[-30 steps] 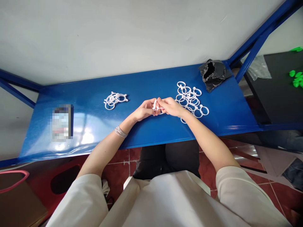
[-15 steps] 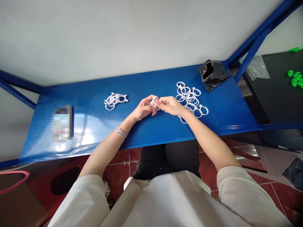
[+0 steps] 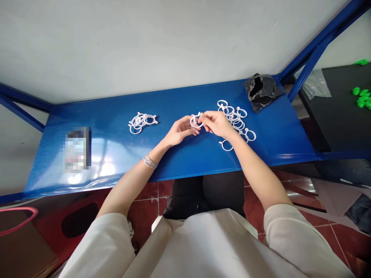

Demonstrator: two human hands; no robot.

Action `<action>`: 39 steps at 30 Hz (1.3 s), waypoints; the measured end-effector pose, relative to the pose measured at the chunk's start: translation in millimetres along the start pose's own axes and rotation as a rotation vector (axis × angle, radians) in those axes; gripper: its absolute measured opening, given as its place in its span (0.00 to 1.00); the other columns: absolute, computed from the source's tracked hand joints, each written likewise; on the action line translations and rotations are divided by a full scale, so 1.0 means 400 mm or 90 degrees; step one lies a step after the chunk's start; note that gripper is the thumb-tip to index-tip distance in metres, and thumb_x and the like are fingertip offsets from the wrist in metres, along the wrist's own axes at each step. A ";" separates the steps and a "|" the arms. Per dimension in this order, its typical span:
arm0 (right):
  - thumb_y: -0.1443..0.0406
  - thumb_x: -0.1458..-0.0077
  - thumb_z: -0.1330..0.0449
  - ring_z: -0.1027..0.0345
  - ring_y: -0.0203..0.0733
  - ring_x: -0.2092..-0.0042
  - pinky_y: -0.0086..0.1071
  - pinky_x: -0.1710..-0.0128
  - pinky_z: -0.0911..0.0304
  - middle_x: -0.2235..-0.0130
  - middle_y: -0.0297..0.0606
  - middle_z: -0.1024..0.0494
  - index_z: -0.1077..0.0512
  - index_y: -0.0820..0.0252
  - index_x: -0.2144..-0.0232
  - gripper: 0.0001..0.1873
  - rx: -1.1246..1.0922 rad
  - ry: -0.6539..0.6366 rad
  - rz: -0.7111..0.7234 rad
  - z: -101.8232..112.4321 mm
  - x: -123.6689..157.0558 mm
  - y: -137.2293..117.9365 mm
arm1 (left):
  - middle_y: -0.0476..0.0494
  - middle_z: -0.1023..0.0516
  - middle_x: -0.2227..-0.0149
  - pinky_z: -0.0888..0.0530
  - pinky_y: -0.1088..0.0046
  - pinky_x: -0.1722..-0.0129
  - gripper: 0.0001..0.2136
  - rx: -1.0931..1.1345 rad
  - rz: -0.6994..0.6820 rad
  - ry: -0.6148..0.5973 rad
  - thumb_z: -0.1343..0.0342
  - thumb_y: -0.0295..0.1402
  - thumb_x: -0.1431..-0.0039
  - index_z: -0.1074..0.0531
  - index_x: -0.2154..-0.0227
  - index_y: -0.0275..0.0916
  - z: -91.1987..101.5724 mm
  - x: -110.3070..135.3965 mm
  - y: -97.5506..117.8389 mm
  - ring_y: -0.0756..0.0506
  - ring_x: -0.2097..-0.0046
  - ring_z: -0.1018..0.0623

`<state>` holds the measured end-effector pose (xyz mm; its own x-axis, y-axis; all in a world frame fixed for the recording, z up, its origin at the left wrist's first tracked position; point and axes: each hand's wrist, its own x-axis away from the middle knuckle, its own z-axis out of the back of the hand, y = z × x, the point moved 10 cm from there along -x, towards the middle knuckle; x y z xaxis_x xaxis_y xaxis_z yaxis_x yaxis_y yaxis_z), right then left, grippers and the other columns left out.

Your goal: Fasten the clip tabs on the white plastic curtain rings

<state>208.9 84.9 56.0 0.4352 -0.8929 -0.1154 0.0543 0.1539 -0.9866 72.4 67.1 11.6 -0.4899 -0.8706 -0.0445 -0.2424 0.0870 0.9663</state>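
Observation:
A white plastic ring (image 3: 191, 124) with small knobs on it is pinched between the thumb and fingers of my right hand (image 3: 216, 122). My left hand (image 3: 182, 131) is just left of it, palm turned toward the ring, its fingers loosely curled and apart from the thumb. The ring overlaps the left fingertips; whether they touch it I cannot tell. Beyond my right hand lies a spread of several similar white rings (image 3: 238, 124), partly hidden by that hand and wrist. A smaller pile of white rings (image 3: 142, 120) rests to the left of my left hand.
All this is on a blue table (image 3: 185, 162) against a pale wall. A crumpled black plastic bag (image 3: 262, 94) sits at the back right corner. At the left lies a blurred-out flat object (image 3: 77, 150). Green pieces (image 3: 363, 96) are on a dark surface at far right.
My hands have moved apart slightly, the right one shifting to the right. The ring, mostly hidden between my fingers before, now shows as a round loop in my right hand. The left fingers have opened.

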 end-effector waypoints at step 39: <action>0.36 0.36 0.30 0.32 0.36 0.78 0.32 0.76 0.40 0.73 0.35 0.21 0.23 0.59 0.62 0.32 0.161 0.126 -0.130 0.058 0.001 0.091 | 0.54 0.19 0.74 0.28 0.75 0.75 0.24 -0.092 -0.116 0.176 0.28 0.56 0.35 0.27 0.54 0.42 0.048 0.011 0.072 0.51 0.78 0.21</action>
<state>232.0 100.3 22.6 0.2115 -0.9767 0.0362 0.3533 0.0419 -0.9346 47.0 75.0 34.3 -0.1992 -0.9655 -0.1676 -0.1742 -0.1335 0.9756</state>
